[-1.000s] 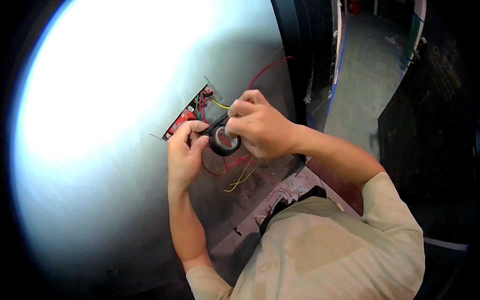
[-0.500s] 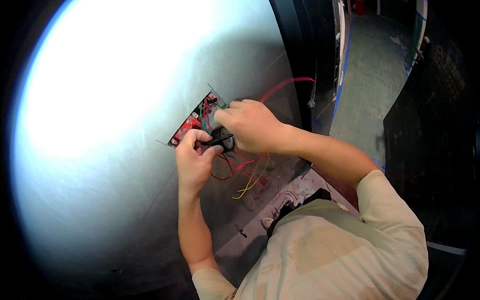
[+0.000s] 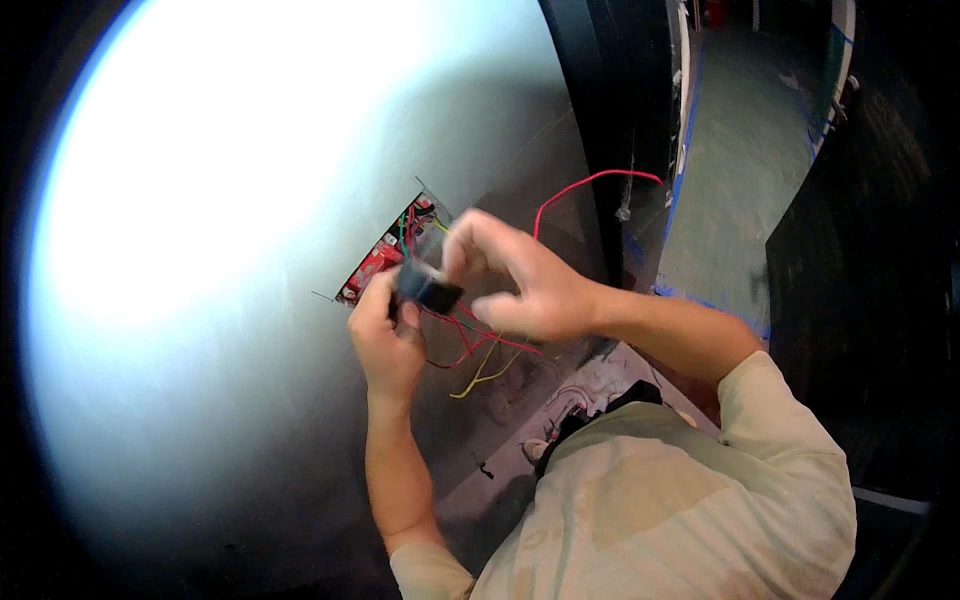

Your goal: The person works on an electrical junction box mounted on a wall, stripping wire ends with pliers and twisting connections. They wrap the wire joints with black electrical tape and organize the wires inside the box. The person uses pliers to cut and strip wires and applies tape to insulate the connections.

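Observation:
My left hand (image 3: 388, 335) is closed at the near edge of a recessed wall box (image 3: 385, 255), pinching what looks like a roll of black electrical tape (image 3: 432, 290). The roll is blurred by motion. To its right, my right hand (image 3: 525, 280) has its thumb and fingers spread apart, and its fingertips are close to the roll; whether they touch it is unclear. Green and red wires come out of the red-lined box. Below the hands hang loose red wires (image 3: 500, 340) and a yellow wire (image 3: 478, 375).
The box is set in a grey wall (image 3: 250, 350), brightly lit at upper left. A long red wire (image 3: 590, 178) arcs out past my right hand. A dusty ledge (image 3: 510, 450) with scraps lies below. At right runs a greenish floor strip (image 3: 735, 190) edged with blue tape.
My right hand has opened and shifted slightly right and down, off the roll. The roll has tilted nearer my left hand. The long red wire has swung higher and farther right.

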Motion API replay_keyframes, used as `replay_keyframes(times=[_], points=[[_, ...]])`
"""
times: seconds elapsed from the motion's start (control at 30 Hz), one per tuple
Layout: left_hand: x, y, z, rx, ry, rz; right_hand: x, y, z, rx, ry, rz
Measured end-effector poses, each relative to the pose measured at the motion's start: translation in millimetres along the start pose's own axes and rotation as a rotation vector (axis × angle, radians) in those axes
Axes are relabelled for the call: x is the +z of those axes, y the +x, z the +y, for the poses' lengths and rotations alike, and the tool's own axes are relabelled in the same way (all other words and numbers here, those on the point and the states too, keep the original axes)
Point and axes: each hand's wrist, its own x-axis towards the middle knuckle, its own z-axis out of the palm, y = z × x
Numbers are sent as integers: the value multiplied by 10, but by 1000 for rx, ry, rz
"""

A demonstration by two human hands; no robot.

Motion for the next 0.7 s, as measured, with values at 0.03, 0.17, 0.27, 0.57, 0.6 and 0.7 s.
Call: replay_keyframes(times=[0.03, 0.17, 0.27, 0.57, 0.6, 0.7], points=[[-5, 42, -5, -3, -10, -24, -52, -67, -43, -156, -483, -78], [-145, 187, 8, -60, -32, -270, -205, -195, 156, -485, -1127, -157], [-208, 273, 197, -218, 0, -410, -240, -148, 157, -470, -1119, -93], [103, 113, -32, 50, 292, -51, 35, 473, 40, 377, -923, 55], [113, 56, -58, 36, 274, -30, 33, 497, 94, 362, -812, 88], [163, 73, -13, 153, 193, -5, -23, 488, 280, 238, -256, 291]])
